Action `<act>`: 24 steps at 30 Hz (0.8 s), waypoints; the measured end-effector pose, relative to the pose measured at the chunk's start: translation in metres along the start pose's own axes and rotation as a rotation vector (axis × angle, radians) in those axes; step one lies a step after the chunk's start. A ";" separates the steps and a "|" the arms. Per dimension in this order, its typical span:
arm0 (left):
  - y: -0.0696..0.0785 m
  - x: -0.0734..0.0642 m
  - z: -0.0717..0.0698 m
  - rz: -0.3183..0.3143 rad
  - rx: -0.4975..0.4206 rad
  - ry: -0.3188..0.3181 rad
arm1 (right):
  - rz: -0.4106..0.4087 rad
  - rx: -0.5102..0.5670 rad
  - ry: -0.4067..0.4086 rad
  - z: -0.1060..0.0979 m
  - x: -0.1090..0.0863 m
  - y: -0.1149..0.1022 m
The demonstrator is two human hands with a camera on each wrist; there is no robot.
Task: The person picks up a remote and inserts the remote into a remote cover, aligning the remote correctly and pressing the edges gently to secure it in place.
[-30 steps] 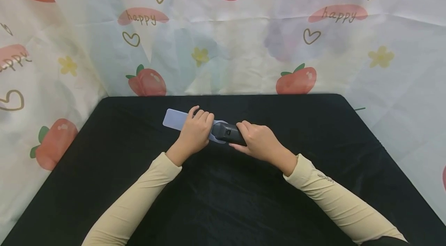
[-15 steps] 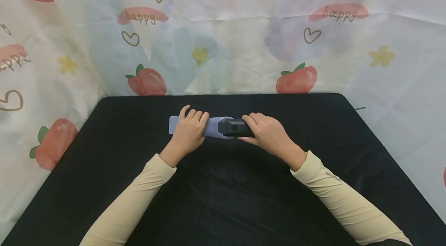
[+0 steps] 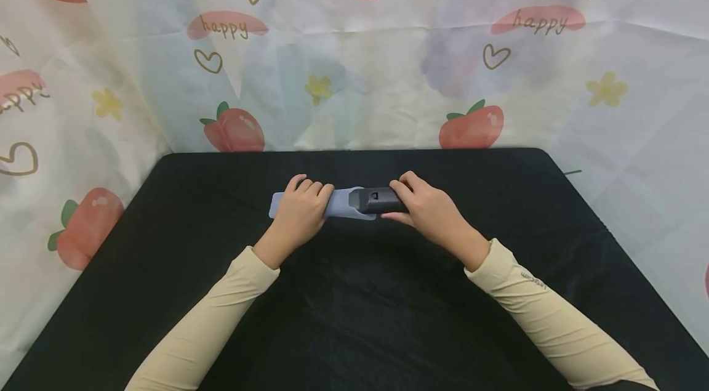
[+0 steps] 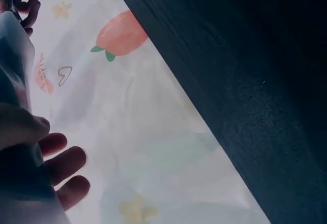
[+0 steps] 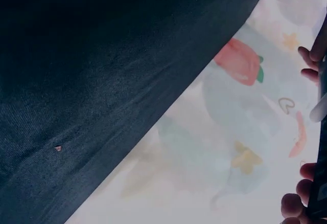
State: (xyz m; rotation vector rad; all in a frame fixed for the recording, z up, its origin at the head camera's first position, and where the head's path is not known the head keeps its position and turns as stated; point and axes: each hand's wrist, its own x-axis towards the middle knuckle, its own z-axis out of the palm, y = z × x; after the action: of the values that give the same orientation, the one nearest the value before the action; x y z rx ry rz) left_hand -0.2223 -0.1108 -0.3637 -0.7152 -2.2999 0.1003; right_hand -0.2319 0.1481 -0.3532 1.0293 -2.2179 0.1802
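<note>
Left of centre, your left hand [image 3: 299,209] is clamped around the pale blue strip [image 3: 340,202], with the strip's far left end showing past your knuckles. In the left wrist view, thumb and fingers sit on opposite sides of it. Judgement: this grip is secure; hold it flat so the strip does not twist.

Mid-frame, the strip's right end meets the black device [image 3: 382,200], whose narrowed tip overlaps it. Whether the tip is seated or merely lies over it, you cannot tell. Line up the long axes of both pieces and work slowly at the overlap, without prying.

Right of centre, your right hand [image 3: 429,206] grips the device's right end, thumb below. Both pieces appear raised off the black worktop [image 3: 354,329]; steady both wrists equally, at matching height.
</note>
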 end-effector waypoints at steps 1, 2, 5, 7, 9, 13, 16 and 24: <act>0.000 0.000 0.000 0.000 0.000 0.011 | -0.004 0.001 0.008 0.000 0.000 0.000; 0.000 0.001 0.000 0.000 0.000 0.023 | -0.009 0.000 0.019 -0.001 0.001 0.000; 0.001 0.003 -0.001 0.001 -0.011 0.058 | -0.037 -0.015 0.068 -0.002 0.001 0.001; 0.001 0.004 -0.001 0.003 -0.009 0.081 | -0.053 -0.027 0.109 -0.002 0.002 0.003; 0.002 0.004 -0.001 0.010 0.004 0.102 | -0.057 -0.032 0.140 -0.002 0.003 0.004; 0.005 0.004 0.000 0.034 0.056 0.145 | -0.030 -0.046 0.161 -0.002 0.005 0.006; 0.007 0.005 0.001 0.051 0.076 0.172 | -0.006 -0.055 0.160 -0.003 0.006 0.007; 0.008 0.003 0.000 0.000 -0.018 0.046 | -0.112 -0.026 0.106 -0.005 0.009 0.005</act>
State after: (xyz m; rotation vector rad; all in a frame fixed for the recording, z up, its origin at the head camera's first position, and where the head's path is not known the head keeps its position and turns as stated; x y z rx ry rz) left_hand -0.2202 -0.1023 -0.3639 -0.7200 -2.2600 0.0627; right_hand -0.2366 0.1478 -0.3428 1.1013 -2.0569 0.1517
